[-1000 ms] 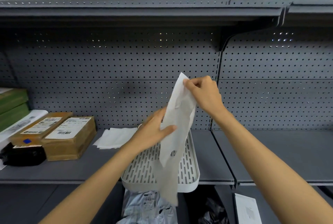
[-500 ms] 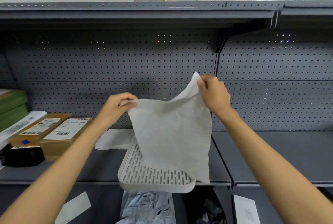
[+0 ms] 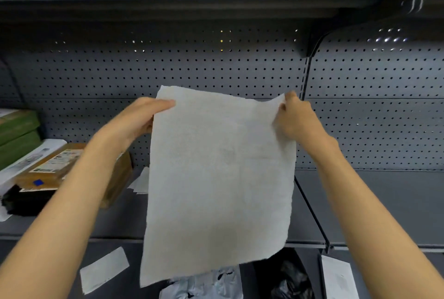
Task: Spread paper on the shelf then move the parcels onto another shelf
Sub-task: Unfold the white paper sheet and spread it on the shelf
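Observation:
A white sheet of paper (image 3: 216,178) hangs fully unfolded in front of the grey shelf (image 3: 384,202). My left hand (image 3: 137,118) pinches its top left corner and my right hand (image 3: 295,118) pinches its top right corner. Brown cardboard parcels with white labels (image 3: 57,169) lie on the shelf at the left, partly behind my left forearm. A black parcel (image 3: 21,200) lies in front of them. The white slotted tray is hidden behind the sheet.
Green boxes (image 3: 16,137) are stacked at the far left. More folded white paper (image 3: 141,181) lies on the shelf behind the sheet. On the lower shelf lie a grey plastic mailer (image 3: 204,284), a black bag (image 3: 288,277) and white envelopes (image 3: 103,270). The pegboard back wall (image 3: 216,68) is close.
The folded sheet has been pulled open. My left hand moved from its middle to the top left corner, and both hands spread apart until the paper hangs flat.

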### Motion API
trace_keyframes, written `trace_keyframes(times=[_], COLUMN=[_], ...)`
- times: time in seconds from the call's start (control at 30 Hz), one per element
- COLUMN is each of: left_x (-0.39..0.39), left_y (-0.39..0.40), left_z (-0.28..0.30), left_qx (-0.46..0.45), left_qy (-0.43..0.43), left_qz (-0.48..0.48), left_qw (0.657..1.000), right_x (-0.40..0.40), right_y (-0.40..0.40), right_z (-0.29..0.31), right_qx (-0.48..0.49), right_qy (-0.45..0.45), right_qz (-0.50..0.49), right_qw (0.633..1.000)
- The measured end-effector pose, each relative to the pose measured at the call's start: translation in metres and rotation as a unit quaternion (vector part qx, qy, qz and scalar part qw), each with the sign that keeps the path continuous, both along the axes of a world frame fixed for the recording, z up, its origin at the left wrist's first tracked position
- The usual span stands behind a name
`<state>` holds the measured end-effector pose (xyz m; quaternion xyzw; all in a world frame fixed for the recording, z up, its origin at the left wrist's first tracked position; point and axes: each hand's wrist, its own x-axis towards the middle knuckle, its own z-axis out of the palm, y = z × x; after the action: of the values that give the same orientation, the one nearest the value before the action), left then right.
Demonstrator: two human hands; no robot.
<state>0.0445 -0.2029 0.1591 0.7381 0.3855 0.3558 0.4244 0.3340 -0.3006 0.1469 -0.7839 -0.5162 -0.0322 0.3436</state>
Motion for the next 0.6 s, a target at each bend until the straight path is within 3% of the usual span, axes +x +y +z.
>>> trace_keyframes(times=[0.13, 0.33, 0.6], left_x=[0.014, 0.032, 0.053], left_y=[0.043, 0.104, 0.144], left_z=[-0.048, -0.132, -0.191], left_qx=[0.015, 0.019, 0.182], left_qy=[0.137, 0.212, 0.319], left_qz=[0.043, 0.004, 0.091], left_qw=[0.989, 0.977, 0.926], right_x=[-0.006, 0.008, 0.025], right_y=[0.033, 0.071, 0.104], right_z=[-0.047, -0.108, -0.149], right_qx=[-0.134, -0.186, -0.224], right_qy=[-0.029, -0.051, 0.009], right_qz=[-0.037, -0.081, -0.107], right_qw=[0.99, 0.978, 0.969])
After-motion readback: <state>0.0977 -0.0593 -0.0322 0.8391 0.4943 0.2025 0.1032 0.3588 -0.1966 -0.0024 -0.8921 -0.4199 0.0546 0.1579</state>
